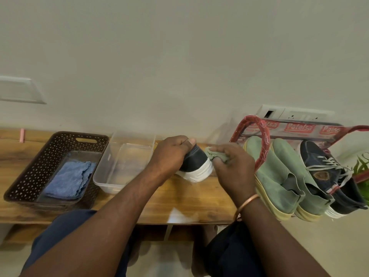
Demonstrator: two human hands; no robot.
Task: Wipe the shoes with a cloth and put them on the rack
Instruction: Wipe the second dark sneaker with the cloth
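Shoes in view numbered four, and by my reading none was finished. Only one was being worked on: a dark shoe [196, 166] with a white sole, tipped up on the wooden bench [189, 202] near its back edge. The left hand [169, 154] gripped it from above, fingers curled over the upper and the thumb pressed on top. Against its other end the right hand [233, 168] pinched a bunched green cloth [212, 154], fingers curled round it and the cloth touching the shoe just above the sole. How much of the shoe had been wiped could not be told. Just right of that hand, a pair of green shoes [273, 176] and a navy shoe [327, 176] with grey laces sat in a bag [299, 127] with red handles, so three seemed to be waiting. No rack could be made out, and the putting away looked not yet begun.

Around this, at far left on the bench stood a brown basket [30, 176] with a folded blue cloth [69, 180] inside. Just beside it was a clear tub [103, 176], whose contents, if any, I could not tell. The tub sat close to the left forearm and might be knocked. A red handle arched over the green shoes and would likely need lifting aside to draw them out. A wall socket [289, 114] sat behind the bag, and a plant [361, 166] showed at the right edge.
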